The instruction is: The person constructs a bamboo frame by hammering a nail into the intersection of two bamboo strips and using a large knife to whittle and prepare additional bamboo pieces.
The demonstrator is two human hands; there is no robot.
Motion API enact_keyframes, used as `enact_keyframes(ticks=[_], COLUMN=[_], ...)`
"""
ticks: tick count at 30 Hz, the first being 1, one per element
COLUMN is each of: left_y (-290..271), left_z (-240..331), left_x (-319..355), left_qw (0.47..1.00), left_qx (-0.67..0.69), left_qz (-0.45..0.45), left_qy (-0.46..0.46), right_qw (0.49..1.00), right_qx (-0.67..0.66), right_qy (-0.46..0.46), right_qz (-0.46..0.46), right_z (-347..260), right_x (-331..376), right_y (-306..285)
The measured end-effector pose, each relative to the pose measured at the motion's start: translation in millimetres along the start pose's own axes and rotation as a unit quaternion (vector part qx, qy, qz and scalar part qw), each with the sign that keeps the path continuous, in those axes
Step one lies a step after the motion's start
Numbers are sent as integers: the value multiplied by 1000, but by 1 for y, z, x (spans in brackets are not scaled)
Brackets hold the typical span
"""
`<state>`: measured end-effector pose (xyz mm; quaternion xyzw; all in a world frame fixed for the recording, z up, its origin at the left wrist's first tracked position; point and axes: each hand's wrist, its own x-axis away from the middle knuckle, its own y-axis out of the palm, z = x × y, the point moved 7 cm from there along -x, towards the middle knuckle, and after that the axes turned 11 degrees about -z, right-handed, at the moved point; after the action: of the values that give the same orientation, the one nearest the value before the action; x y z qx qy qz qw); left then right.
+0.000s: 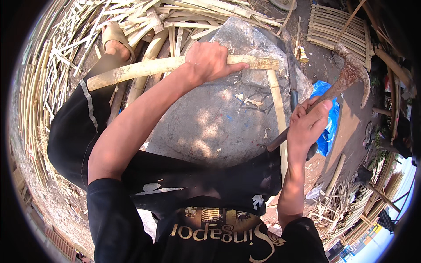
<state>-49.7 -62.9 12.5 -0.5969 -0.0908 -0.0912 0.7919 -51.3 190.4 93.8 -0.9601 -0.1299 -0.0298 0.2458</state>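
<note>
My left hand (pixel 208 61) is wrapped over a pale split-bamboo strip (pixel 140 72) that lies crosswise above the grey stone block (pixel 197 118). Under its right end, a second, narrower bamboo strip (pixel 277 103) runs down toward my right forearm. Off to the right, my right hand (pixel 311 122) grips the wooden handle of a claw hammer (pixel 348 72). Its rusty head, with one curved claw, is raised clear of the strips. A long blade with a dark handle (pixel 294 100) rests along the stone's right edge. Whether a nail joins the strips I cannot tell.
Loose split bamboo (pixel 188 17) is heaped along the far side and left. A slatted bamboo panel (pixel 337 30) lies at the far right. Beside my right hand is a blue plastic bag (pixel 326 136). My sandalled foot (pixel 116 41) is at the upper left.
</note>
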Motion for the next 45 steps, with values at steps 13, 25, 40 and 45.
enact_keyframes(ticks=[13, 25, 40, 45], left_y=[-7, -8, -2, -28], left_z=[8, -2, 3, 5], left_x=[4, 3, -7, -4], left_qw=[990, 997, 994, 997], left_qx=[-39, -17, -23, 60], left_qz=[119, 70, 88, -41], left_qy=[63, 4, 56, -30], right_qw=[955, 976, 966, 978], right_qx=[293, 205, 250, 21], right_qy=[-29, 11, -59, 157], right_qz=[-45, -70, 24, -134], right_z=[31, 18, 25, 24], right_x=[-4, -8, -6, 6], right_y=[19, 17, 19, -1])
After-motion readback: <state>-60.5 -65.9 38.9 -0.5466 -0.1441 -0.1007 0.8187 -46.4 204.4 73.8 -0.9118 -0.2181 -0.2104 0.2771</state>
